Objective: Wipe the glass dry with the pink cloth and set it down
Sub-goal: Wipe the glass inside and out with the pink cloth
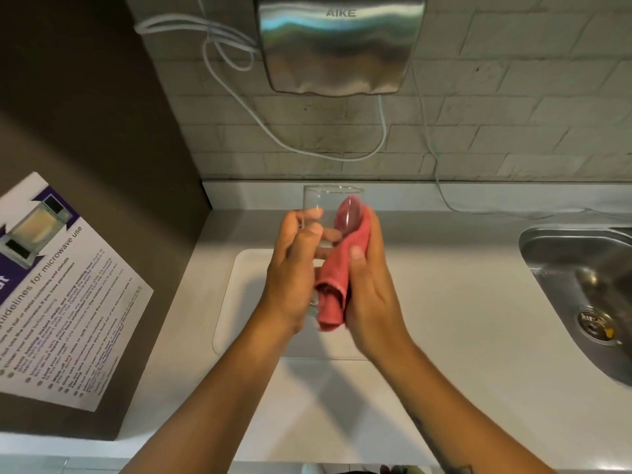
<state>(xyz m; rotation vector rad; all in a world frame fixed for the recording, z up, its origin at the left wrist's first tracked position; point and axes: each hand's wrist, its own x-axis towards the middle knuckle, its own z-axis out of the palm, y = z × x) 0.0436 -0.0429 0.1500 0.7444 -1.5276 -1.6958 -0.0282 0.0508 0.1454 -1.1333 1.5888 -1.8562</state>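
Observation:
A clear drinking glass [321, 200] is held up above the counter, its open rim pointing away from me. My left hand [294, 268] grips it from the left side, fingers wrapped round its wall. My right hand [367, 285] presses a pink cloth [337, 268] against the glass's right side. Part of the cloth shows pink through the glass wall near the rim, and its lower end hangs between my palms. The glass's base is hidden behind my hands.
A white tray [232, 302] lies on the pale counter [444, 302] under my hands. A steel sink [581, 268] is at the right. A dark box with a microwave guidelines sheet [58, 295] stands at the left. A steel hand dryer [338, 42] and loose cables [342, 155] hang on the tiled wall.

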